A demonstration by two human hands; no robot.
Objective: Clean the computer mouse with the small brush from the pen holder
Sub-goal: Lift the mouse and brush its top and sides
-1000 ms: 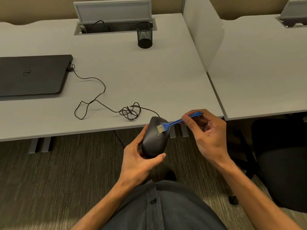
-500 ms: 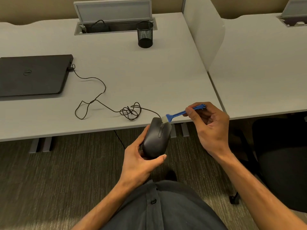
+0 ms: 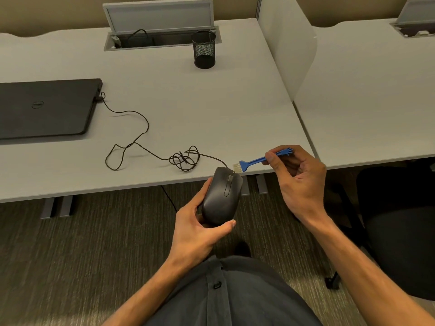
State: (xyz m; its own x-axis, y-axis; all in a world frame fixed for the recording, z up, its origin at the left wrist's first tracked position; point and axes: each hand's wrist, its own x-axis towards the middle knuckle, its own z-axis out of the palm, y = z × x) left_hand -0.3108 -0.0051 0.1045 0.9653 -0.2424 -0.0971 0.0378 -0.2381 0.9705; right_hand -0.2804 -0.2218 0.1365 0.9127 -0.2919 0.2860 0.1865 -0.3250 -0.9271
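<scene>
A black wired computer mouse is held just off the desk's front edge, top side up, gripped from below and the left by my left hand. My right hand pinches the handle of a small blue brush. Its pale bristles touch the front tip of the mouse, where the cable leaves it. The black mesh pen holder stands upright at the back of the desk and looks empty.
The mouse cable loops and tangles across the grey desk to a closed black laptop at the left. A white divider panel separates a second desk at the right. A black office chair stands at the lower right.
The brush swept forward from the scroll wheel area to the mouse's front tip. My right hand rose slightly toward the desk edge. My left hand kept the mouse still.
</scene>
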